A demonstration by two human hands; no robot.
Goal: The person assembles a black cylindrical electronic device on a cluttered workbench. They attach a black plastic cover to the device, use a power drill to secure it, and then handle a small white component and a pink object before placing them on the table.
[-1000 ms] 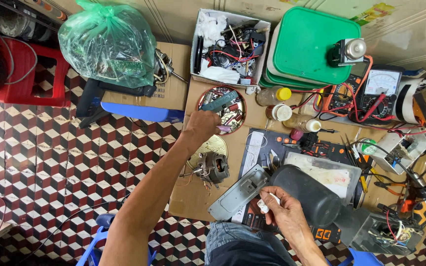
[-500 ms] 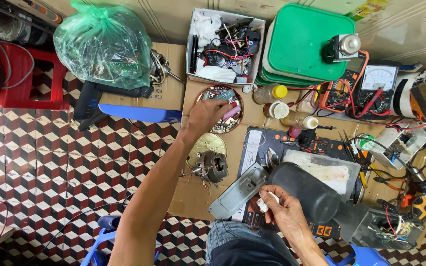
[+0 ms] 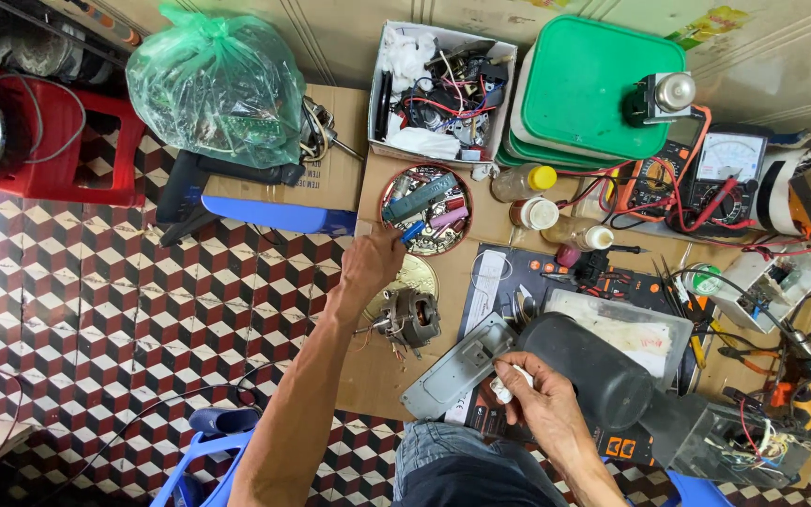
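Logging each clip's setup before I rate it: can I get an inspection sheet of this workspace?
Surface: brown cardboard sheet laid on a patterned tile floor, with a dark work mat on top.
Job's things: round tin of small parts; small white item, too small to identify.
Clutter: small motor, grey metal plate, black cylinder, bottles, green trays, box of parts, green plastic bag.
Hands: left hand at the tin's near edge; right hand pinching the white item.
Cables: red and black leads by the meters; black cable on the floor.
Surroundings: red stool, blue stool.
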